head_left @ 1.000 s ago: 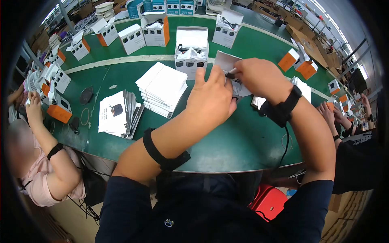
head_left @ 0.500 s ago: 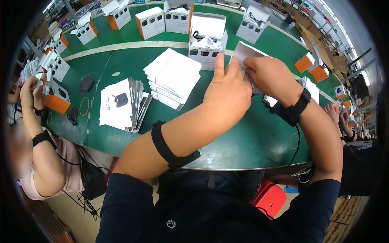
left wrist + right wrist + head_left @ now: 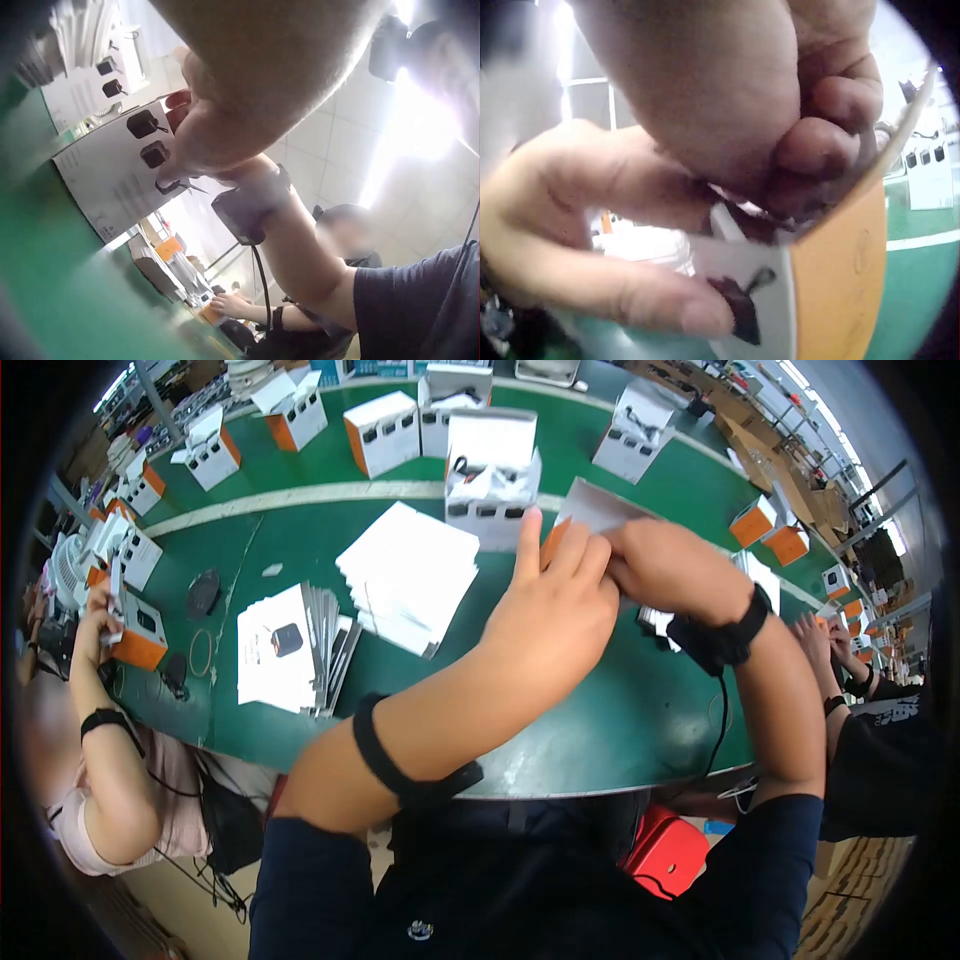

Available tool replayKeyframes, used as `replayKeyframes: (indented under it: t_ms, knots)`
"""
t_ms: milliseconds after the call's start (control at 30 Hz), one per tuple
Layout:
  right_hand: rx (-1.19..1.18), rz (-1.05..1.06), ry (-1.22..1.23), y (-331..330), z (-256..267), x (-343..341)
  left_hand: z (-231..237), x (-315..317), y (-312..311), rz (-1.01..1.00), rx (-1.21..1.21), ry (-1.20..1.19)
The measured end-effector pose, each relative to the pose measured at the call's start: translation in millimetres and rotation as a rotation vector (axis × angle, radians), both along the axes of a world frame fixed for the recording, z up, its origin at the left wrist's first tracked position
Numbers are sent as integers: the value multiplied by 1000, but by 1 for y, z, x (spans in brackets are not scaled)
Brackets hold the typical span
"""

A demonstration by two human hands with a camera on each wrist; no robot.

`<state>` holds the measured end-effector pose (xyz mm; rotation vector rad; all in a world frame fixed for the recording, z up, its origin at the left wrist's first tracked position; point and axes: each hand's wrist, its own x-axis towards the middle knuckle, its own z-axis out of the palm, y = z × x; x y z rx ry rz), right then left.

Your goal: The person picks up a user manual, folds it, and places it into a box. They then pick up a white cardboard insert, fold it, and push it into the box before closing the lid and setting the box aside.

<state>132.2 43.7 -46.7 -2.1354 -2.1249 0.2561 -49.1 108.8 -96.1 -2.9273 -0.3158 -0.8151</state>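
Observation:
A white and orange box, printed with small black devices, stands on the green table with its flap raised. My left hand grips this box, its thumb across the printed face and one finger pointing up in the head view. My right hand bends over the opening with curled fingers down inside the rim. A pale, shiny bit shows beneath them; I cannot tell whether they hold it. The orange side faces the right wrist camera.
White booklets and printed leaflets lie in stacks to the left. An open box with a bag and cable stands just beyond; more boxes line the back. People work on both sides. A red stool is below the table edge.
A second ago my right hand pinched a small dark and white thing above the box; now its fingers are lower in the opening and that thing is hidden. My left hand stays on the box.

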Motion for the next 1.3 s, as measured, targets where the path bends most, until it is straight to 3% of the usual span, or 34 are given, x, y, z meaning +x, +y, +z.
replayKeyframes:
  t_ms: [67,133,167,200,233,267,300,333,400,433,467,533,567,600,667,733,767,867,933,1000,1033,1100,1200,1300]
  knots:
    - [156,-8,46,-20,7,0,13,-10,11,-235,-311,-174]
    - [407,-120,263,-46,-1,6,8,-24,26,-214,-321,-290]
    - [486,-222,423,-63,-18,18,1,-26,35,-150,-504,-360]
    - [493,-223,427,-70,-44,28,-6,-26,40,-75,-689,-426]
    - [529,-335,679,-73,-71,37,-15,-21,45,-77,-680,-423]
    - [561,-447,933,-76,-86,41,-24,-14,50,-17,-1092,-377]
    - [482,-483,956,-74,-87,32,-29,-8,54,45,-1498,-315]
    - [525,-500,1137,-65,-102,32,-31,0,59,33,-1484,-309]
    - [614,-454,1262,-52,-117,27,-32,10,64,-54,-1596,-37]
    - [505,-426,1384,-52,-119,28,-28,14,56,4,-1613,63]
    - [388,-392,1503,-51,-122,27,-30,16,49,3,-1607,70]
    - [408,-361,1547,-49,-108,11,-38,21,37,10,-1314,-20]
    - [391,-345,1531,-50,-108,13,-48,24,36,-110,-1347,-233]
    - [365,-331,1518,-51,-108,13,-54,27,39,-106,-1346,-233]
    - [423,-315,1396,-48,-119,11,-67,28,55,-660,-1025,-298]
    - [777,92,1234,-49,-143,13,-57,15,44,-713,-985,-164]
    - [775,163,1101,-52,-146,17,-60,12,40,-696,-960,-159]
    - [747,303,1133,-66,-132,16,-66,9,35,-611,-976,-159]
    - [774,251,1174,-66,-135,14,-69,11,37,-550,-1009,-173]
    - [781,261,938,-63,-144,20,-71,14,42,-600,-767,-216]
    - [750,188,975,-66,-146,19,-69,13,44,-603,-767,-211]
    - [724,223,884,-67,-139,24,-62,10,49,-640,-504,-149]
    - [669,274,716,-69,-121,23,-46,5,53,-567,-361,12]
    - [683,238,512,-77,-95,26,-43,0,37,-455,-439,43]
